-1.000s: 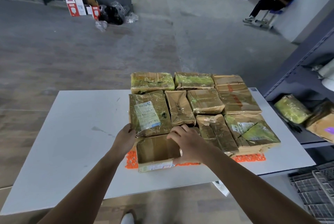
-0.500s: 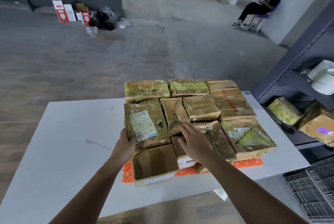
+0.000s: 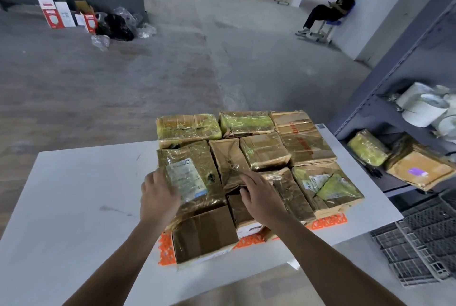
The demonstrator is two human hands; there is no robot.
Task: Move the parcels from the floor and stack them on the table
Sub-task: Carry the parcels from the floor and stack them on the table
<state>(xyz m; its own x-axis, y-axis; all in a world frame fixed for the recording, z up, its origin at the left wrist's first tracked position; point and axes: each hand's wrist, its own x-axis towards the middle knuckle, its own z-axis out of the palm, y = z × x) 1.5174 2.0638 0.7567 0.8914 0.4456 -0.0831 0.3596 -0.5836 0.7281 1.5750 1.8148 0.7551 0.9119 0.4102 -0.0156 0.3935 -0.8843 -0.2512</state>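
Several tape-wrapped brown and yellow-green parcels are stacked on an orange mat (image 3: 328, 222) on the white table (image 3: 74, 194). My left hand (image 3: 159, 197) rests on the left edge of a parcel with a white label (image 3: 195, 165), fingers fairly straight. My right hand (image 3: 260, 198) lies on the near end of a narrow crumpled parcel (image 3: 228, 157), thumb at its near edge above a small box (image 3: 240, 212). An open-topped brown box (image 3: 204, 236) sits at the stack's front corner.
A grey shelf at the right holds a yellow-green parcel (image 3: 367, 147), a brown parcel (image 3: 419, 170) and white rolls (image 3: 424, 110). Grey plastic crates (image 3: 419, 244) lie on the floor beside the table. A person (image 3: 330, 9) sits far back; boxes and bags (image 3: 86, 19) stand at back left.
My left hand has slid from the labelled parcel's side onto its left edge. My right hand has moved forward from the small box onto the crumpled parcel's near end.
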